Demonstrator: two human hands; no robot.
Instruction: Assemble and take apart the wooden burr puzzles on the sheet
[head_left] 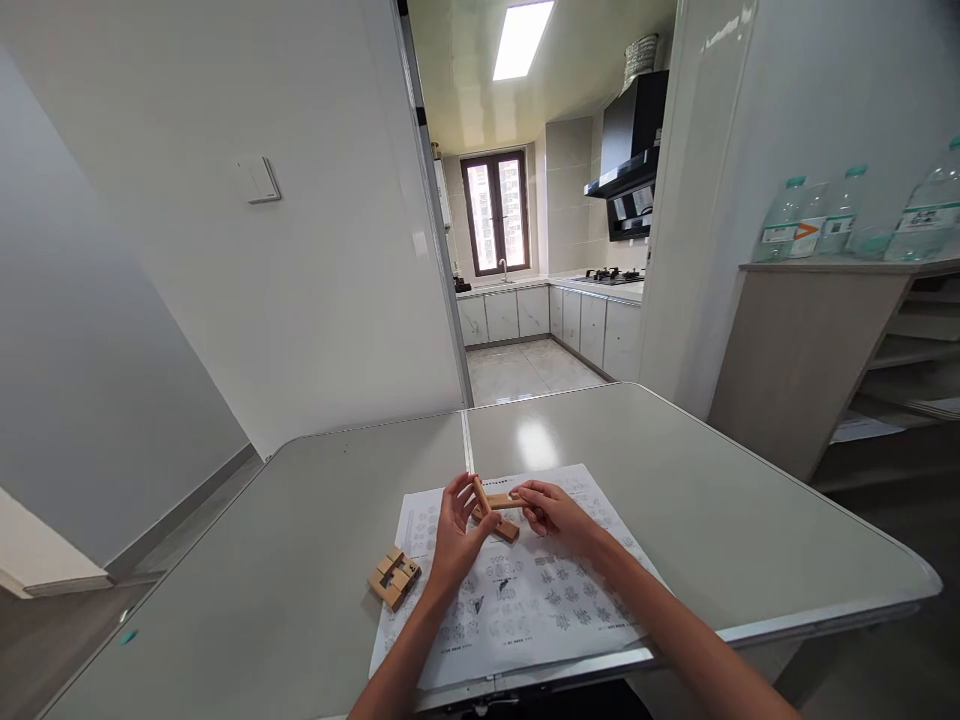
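My left hand (459, 525) is closed around an upright, slanting wooden puzzle piece (481, 494), thumb on one end and fingers on the other. Between the fingertips of my right hand (553, 508) is the end of another wooden puzzle piece (504, 502), lying level and meeting the left one. A darker wooden piece (506, 530) shows just below them; whether it touches the others I cannot tell. Under both hands lies a printed instruction sheet (517, 640) with rows of small drawings. Left of my left hand sits a block of joined wooden pieces (394, 578), partly on the sheet.
The grey folding table (712, 530) has a seam down its middle and a metal-trimmed edge. A small teal bit (128, 636) lies near its left edge. At the right, a shelf unit (810, 350) carries several plastic bottles (781, 220). Beyond the doorway is a kitchen.
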